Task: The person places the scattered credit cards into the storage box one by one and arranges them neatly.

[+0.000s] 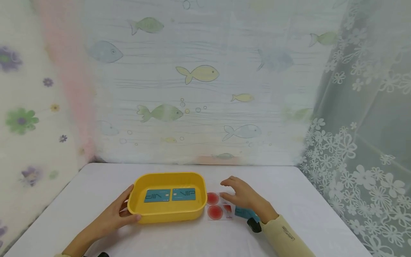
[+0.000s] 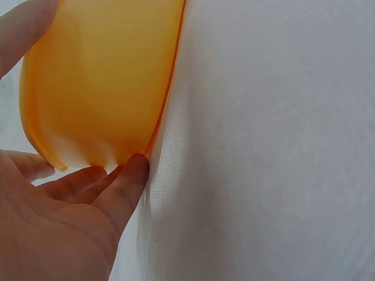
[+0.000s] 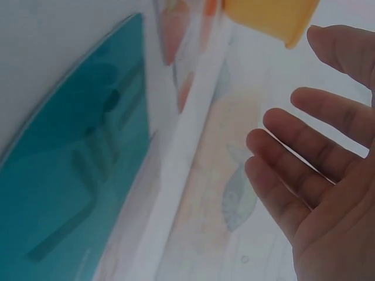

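Note:
A yellow plastic basin (image 1: 167, 217) stands on the table, with two blue VIP cards (image 1: 157, 195) lying side by side on its bottom. My left hand (image 1: 110, 216) grips its left end, thumb at the front wall and fingers along the end wall; the left wrist view shows the fingertips against the yellow wall (image 2: 105, 82). Right of the basin, my right hand (image 1: 242, 194) is over the table, holding nothing, its fingers (image 3: 293, 146) spread and loosely bent. Below it lie white cards with red circles (image 1: 215, 212). Another blue card (image 1: 245, 213) lies partly hidden under the right wrist.
A white cloth covers the table (image 1: 173, 239). Behind it hangs a curtain with fish drawings (image 1: 202, 73); patterned cloths (image 1: 20, 121) close off the left and right sides. A dark wrist device (image 1: 254, 225) sits at the right cuff.

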`<state>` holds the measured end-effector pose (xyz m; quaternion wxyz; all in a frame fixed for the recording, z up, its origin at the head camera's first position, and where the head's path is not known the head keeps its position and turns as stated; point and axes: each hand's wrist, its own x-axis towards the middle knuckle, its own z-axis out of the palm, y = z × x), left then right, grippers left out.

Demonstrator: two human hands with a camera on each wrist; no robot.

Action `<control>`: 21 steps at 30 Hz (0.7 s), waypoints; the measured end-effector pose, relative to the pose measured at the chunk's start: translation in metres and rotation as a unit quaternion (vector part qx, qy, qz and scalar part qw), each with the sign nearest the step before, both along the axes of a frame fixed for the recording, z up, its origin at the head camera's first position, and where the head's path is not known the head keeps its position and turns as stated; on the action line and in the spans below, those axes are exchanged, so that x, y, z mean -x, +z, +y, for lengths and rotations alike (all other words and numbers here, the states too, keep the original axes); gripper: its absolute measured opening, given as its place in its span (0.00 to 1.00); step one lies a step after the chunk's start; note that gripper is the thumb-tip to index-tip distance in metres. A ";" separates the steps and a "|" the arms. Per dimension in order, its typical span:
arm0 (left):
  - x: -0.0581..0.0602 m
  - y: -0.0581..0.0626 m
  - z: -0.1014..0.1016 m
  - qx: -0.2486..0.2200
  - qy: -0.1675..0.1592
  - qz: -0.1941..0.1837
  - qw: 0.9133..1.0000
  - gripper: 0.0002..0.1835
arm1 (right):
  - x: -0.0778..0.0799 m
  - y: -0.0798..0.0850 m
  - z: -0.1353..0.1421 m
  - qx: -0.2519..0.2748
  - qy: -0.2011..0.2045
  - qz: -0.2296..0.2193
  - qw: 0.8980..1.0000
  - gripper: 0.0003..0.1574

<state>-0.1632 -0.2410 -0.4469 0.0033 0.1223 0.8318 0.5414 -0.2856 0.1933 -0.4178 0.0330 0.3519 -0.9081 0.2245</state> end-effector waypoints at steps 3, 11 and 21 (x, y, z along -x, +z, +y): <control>-0.002 0.001 0.002 0.000 0.003 0.002 1.000 0.55 | -0.004 -0.003 0.008 0.001 -0.009 -0.008 1.000 0.27; -0.010 0.002 0.007 -0.002 0.005 -0.009 1.000 0.55 | -0.009 -0.008 0.031 0.004 -0.019 0.004 1.000 0.25; -0.019 0.003 0.013 0.004 0.016 -0.012 1.000 0.55 | -0.008 -0.007 0.057 -0.016 -0.066 -0.011 0.998 0.27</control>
